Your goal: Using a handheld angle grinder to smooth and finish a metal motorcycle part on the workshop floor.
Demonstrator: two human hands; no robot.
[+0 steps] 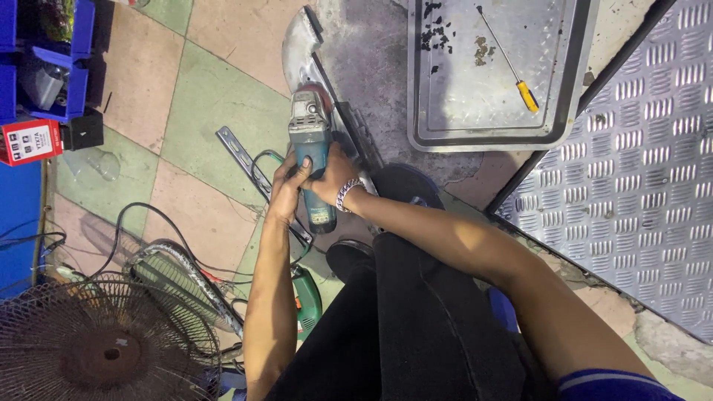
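Observation:
A teal and grey angle grinder (310, 148) points away from me, low over the floor. My left hand (287, 187) and my right hand (332, 175) both wrap its body near the rear. A metal chain bracelet circles the right wrist. The grinder's head rests against a long dark metal bar (349, 119) that runs diagonally to a curved metal piece (299, 41). My dark-trousered leg and shoe fill the lower middle.
A metal tray (423, 111) holding a yellow-handled screwdriver (512, 67) lies ahead. Chequer-plate sheet (646, 163) is at right. A slotted metal strip (238, 152), cables, a second green tool (306, 297), a fan grille (96, 341) and blue bins (52, 59) sit at left.

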